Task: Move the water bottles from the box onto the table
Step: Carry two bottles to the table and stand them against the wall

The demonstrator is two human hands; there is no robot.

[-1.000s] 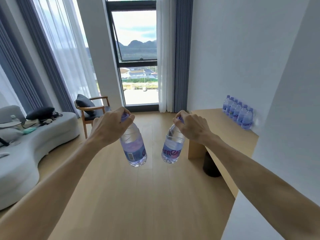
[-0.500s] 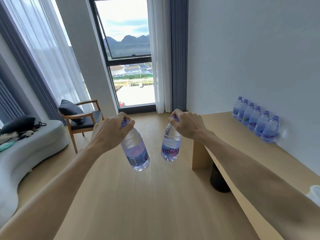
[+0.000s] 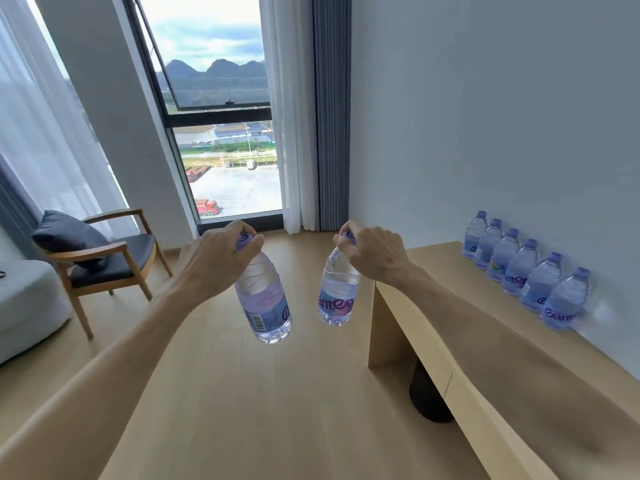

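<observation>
Both arms reach forward — left hand [image 3: 214, 263] and right hand [image 3: 372, 252] curled, gripping.

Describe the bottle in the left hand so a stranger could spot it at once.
Start at the tall window; two bottles hang by their caps in front of it. Take the one the left hand holds: it tilts and shows a barcode, while its neighbour shows purple lettering.

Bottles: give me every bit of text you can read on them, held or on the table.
"anten": purple label of the bottle in the right hand; first letter turned out of view.
"Gante": label of the nearest table bottle; end cut off.
"ante": label of the third-nearest table bottle, partly hidden.
Barcode and one purple letter: bottle in the left hand; digits too small to read.
Other table bottles: labels unreadable.
</observation>
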